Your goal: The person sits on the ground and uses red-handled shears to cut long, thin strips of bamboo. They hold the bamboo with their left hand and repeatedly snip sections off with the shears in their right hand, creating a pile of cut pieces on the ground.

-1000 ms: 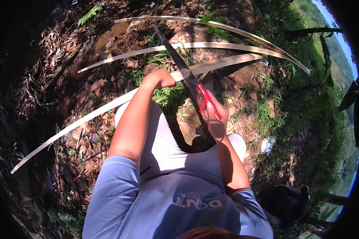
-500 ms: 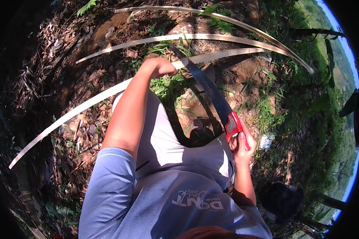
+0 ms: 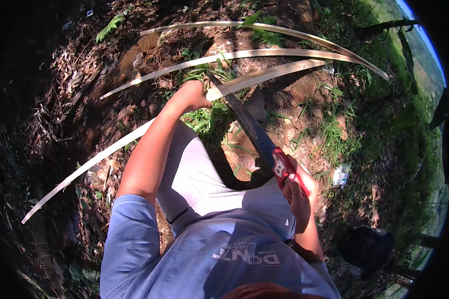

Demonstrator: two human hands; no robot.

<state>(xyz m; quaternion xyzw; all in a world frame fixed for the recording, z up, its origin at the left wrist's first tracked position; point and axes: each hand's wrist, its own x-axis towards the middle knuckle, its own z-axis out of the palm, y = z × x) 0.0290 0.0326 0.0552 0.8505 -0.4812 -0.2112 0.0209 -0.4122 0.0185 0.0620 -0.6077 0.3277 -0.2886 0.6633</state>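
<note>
A long pale wooden strip (image 3: pixel 105 149) runs slantwise in front of me, from the lower left up to the upper right. My left hand (image 3: pixel 190 96) is closed on its middle, just beyond my left knee. In my right hand (image 3: pixel 300 188) is the red handle of a handsaw, with my fingers wrapped round it. The dark, slightly curved blade of the handsaw (image 3: pixel 252 125) points up and left and lies across the strip, a short way right of my left hand. I cannot make out whether the teeth have cut in.
Two more pale strips lie beyond: a middle strip (image 3: pixel 184 64) and a far strip (image 3: pixel 204 24). Dry leaves, grass and a flat stone (image 3: pixel 256 104) cover the ground. A small white packet (image 3: pixel 340 176) lies at right, near a dark rounded object (image 3: pixel 366 248).
My right hand has moved left and a little toward me with the handsaw, its fingers now closer round the handle. My left hand keeps its hold on the strip; the whole view has shifted slightly.
</note>
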